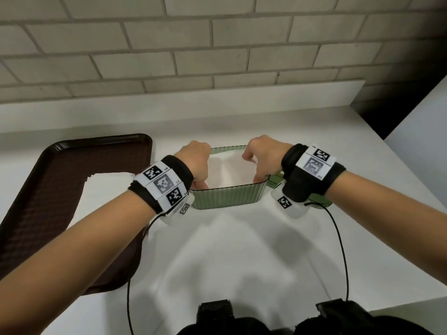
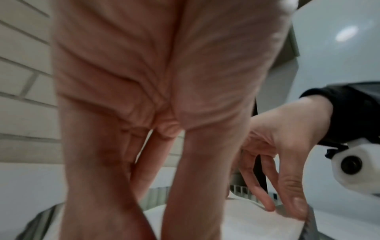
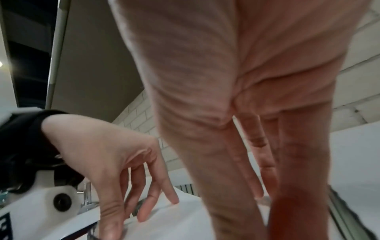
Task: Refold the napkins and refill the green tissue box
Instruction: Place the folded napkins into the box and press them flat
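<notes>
The green ribbed tissue box [image 1: 227, 197] stands on the white counter, with white napkins [image 1: 229, 170] lying inside it. My left hand [image 1: 198, 170] reaches down into the box at its left end. My right hand [image 1: 260, 163] reaches in at the right end. In the left wrist view my left fingers [image 2: 115, 186] point straight down onto the napkins [image 2: 226, 224], and the right hand [image 2: 283, 191] touches them with straight fingers. The right wrist view shows the left hand's fingertips [image 3: 158, 203] resting on the napkin surface [image 3: 185, 224]. Neither hand grips anything.
A dark brown tray [image 1: 48, 189] lies left of the box, with a stack of white napkins [image 1: 106, 187] on it. A green lid [image 1: 319, 201] lies on the counter under my right wrist. A brick wall stands behind. The counter edge runs along the right.
</notes>
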Motion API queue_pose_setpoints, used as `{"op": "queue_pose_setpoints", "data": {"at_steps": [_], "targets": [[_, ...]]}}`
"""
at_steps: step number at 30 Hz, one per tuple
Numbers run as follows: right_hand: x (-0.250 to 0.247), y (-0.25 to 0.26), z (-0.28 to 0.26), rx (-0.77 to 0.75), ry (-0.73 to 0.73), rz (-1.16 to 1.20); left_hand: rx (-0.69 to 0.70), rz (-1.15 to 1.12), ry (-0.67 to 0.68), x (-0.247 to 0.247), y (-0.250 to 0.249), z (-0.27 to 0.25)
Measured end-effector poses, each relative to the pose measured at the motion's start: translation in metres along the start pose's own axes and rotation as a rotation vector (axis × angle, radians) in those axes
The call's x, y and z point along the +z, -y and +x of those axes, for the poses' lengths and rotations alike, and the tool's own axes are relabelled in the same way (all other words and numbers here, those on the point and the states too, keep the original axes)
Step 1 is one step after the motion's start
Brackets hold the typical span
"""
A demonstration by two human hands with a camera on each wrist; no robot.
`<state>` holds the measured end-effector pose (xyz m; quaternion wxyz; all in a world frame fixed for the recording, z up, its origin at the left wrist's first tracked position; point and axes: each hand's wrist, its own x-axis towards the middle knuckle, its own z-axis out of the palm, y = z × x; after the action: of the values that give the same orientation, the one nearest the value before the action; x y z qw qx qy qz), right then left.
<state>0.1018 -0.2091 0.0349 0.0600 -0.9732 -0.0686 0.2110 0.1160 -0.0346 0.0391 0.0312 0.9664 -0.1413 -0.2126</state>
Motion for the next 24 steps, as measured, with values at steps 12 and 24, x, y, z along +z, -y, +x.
{"op": "queue_pose_setpoints", "data": {"at_steps": [12, 24], "targets": [[0.016, 0.003, 0.013, 0.013, -0.001, -0.126, 0.007, 0.020, -0.032, 0.007, 0.009, 0.001], [0.014, 0.114, -0.027, -0.424, -0.143, 0.346, -0.351, -0.288, -0.297, 0.046, 0.191, -0.069]]}}
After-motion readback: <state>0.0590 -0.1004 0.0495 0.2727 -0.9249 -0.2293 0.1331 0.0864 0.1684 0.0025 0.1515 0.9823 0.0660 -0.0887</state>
